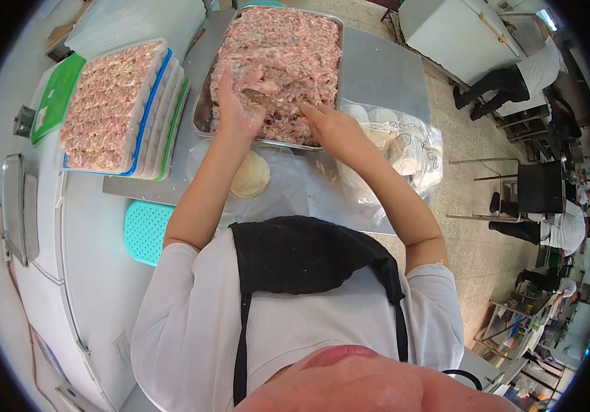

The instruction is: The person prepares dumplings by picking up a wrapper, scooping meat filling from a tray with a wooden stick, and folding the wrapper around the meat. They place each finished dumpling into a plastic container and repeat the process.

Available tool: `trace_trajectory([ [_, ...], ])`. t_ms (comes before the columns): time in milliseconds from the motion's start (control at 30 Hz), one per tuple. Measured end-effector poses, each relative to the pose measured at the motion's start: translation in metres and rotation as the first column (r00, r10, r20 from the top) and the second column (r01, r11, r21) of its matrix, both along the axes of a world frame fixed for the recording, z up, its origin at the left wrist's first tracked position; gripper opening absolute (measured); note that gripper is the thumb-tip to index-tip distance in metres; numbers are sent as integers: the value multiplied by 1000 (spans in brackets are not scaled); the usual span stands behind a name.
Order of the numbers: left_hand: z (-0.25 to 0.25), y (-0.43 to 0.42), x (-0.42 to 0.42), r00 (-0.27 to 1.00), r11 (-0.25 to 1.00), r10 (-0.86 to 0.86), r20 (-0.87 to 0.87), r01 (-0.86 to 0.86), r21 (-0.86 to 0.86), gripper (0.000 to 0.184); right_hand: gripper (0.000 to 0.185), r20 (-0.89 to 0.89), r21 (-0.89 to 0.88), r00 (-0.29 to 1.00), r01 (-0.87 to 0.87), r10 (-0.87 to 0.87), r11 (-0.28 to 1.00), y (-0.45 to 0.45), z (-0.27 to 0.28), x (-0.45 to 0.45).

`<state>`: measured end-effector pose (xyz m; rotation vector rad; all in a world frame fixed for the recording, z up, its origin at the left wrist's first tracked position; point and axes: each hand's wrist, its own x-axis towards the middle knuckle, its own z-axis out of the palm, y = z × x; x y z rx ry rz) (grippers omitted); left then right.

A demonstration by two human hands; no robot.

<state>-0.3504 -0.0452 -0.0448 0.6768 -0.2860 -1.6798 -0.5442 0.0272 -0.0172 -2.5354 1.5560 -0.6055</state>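
Note:
A deep metal tray (339, 75) of pinkish ground meat (277, 41) lies in front of me. My left hand (241, 113) is over its near left part, one finger stretched upward and the palm cupped around something pale that I cannot make out. My right hand (332, 130) reaches in from the right, fingers closed on what looks like a thin utensil pointing toward my left hand; its kind is unclear against the meat. Between my forearms, a stack of pale round dough sheets (250, 175) rests on clear plastic at the tray's near edge.
Stacked plastic containers (164, 130) stand left, the top one filled with rows of meat pieces (109, 103). Near them are a green lid (58, 99) and a turquoise perforated stool (147, 230). A marked plastic bag (415, 154) of pale rounds lies right. Several people work farther right.

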Motion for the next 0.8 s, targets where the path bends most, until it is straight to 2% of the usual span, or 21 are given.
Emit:
trace_trajectory([
  [67,2,0,-2,994,999,37,-107,-36,6,52,27,25,40,998,-50,49,998,-12,-1,-19],
  [100,-1,-2,2,994,999,44,-100,-44,3,52,27,31,37,998,-58,57,998,-15,-1,-31],
  [167,-10,-7,12,984,972,-180,-7,177,-154,45,32,367,28,922,-144,124,989,-20,-2,-54],
  [200,-5,-4,12,985,973,-174,-1,172,-155,45,32,372,25,919,-150,130,988,-20,1,-58],
  [233,5,4,11,947,949,-202,248,252,-188,48,34,426,214,905,-92,-8,972,-19,8,-61],
  [267,13,9,9,851,921,-209,482,337,-195,52,36,449,400,880,-44,-154,915,-17,13,-65],
  [300,18,8,6,849,923,-207,485,334,-192,52,36,453,402,879,-49,-152,914,-14,18,-66],
  [333,24,6,5,627,838,89,774,373,-399,54,36,460,478,876,-106,-146,872,-12,22,-65],
  [367,26,4,4,315,693,431,846,484,-534,55,36,467,548,873,-162,-139,821,-11,25,-64],
  [400,27,0,5,308,696,435,846,481,-533,55,36,471,546,872,-170,-133,820,-9,26,-64],
  [467,25,-7,8,251,581,374,893,687,-436,60,34,445,466,895,-202,-31,861,-7,27,-64],
  [500,22,-7,8,246,585,374,894,686,-433,60,34,448,467,894,-208,-27,860,-10,20,-63],
  [533,17,-6,7,63,689,360,931,655,-311,57,32,449,228,887,-228,105,947,-13,8,-62],
  [567,14,-6,6,-118,781,321,940,594,-192,54,31,416,-25,879,-244,232,969,-15,-1,-60],
  [600,15,-9,5,-118,783,320,940,592,-192,54,31,416,-24,879,-247,234,969,-16,-4,-57],
  [667,20,-14,3,230,808,11,973,571,-144,59,29,360,-64,931,-38,59,997,-17,-8,-50],
  [700,17,-12,7,228,808,5,974,572,-138,59,29,362,-59,930,-37,56,998,-22,-22,-56],
  [733,14,-11,10,253,839,20,967,522,-154,60,28,92,98,995,17,-26,995,-34,-40,-71],
  [767,13,-12,13,280,867,42,959,467,-174,60,28,-196,227,978,110,-65,968,-42,-49,-82],
  [800,22,-10,16,280,864,43,959,471,-177,60,28,-196,224,978,114,-69,968,-41,-43,-86],
])
